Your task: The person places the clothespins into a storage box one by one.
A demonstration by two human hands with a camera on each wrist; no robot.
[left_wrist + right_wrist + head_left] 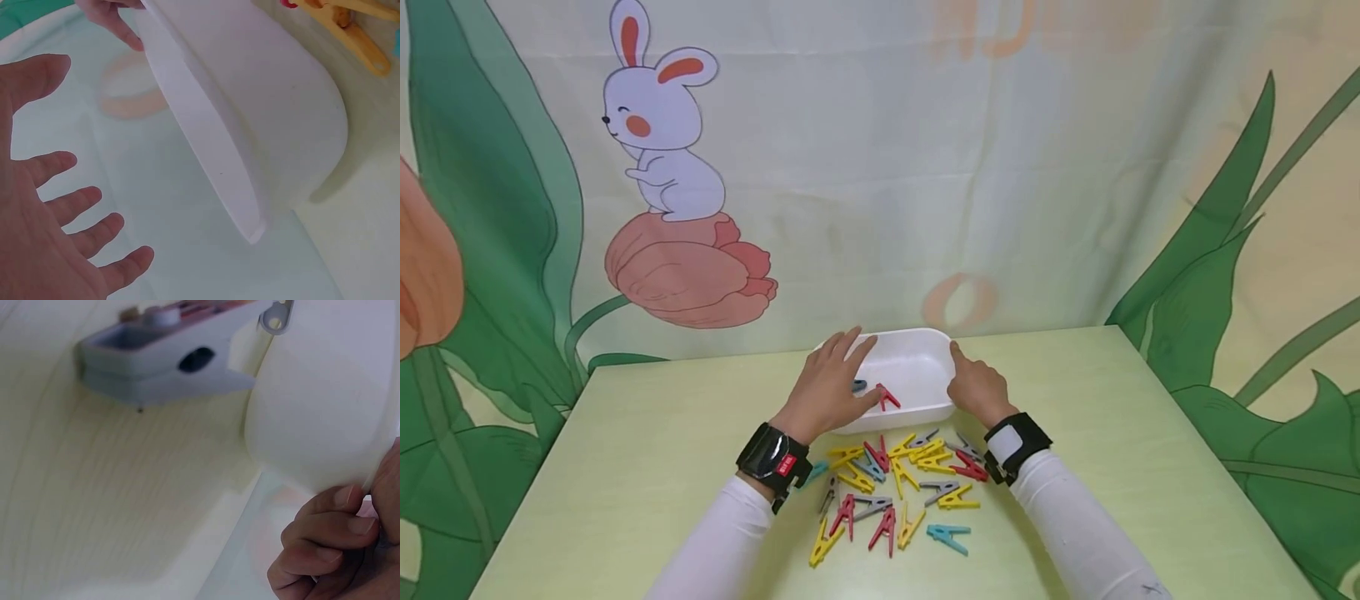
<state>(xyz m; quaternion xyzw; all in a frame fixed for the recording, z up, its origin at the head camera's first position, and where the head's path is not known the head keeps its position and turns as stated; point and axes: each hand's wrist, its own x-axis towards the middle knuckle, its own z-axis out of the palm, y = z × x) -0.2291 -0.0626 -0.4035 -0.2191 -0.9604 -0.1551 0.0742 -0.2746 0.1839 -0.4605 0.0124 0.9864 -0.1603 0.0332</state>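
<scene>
A white plastic basin stands at the far edge of the table, holding a red clothespin and a dark grey-blue clothespin partly covered by my left hand. My left hand hovers over the basin's left side, fingers spread and holding nothing; in the left wrist view its fingers are apart from the basin's rim. At the right end, my right hand grips the rim, with curled fingers under the edge in the right wrist view.
Yellow clothespins, red, grey and blue ones lie scattered on the table in front of the basin. A lone teal clothespin lies nearest. Behind the table hangs a printed cloth with a rabbit and leaves.
</scene>
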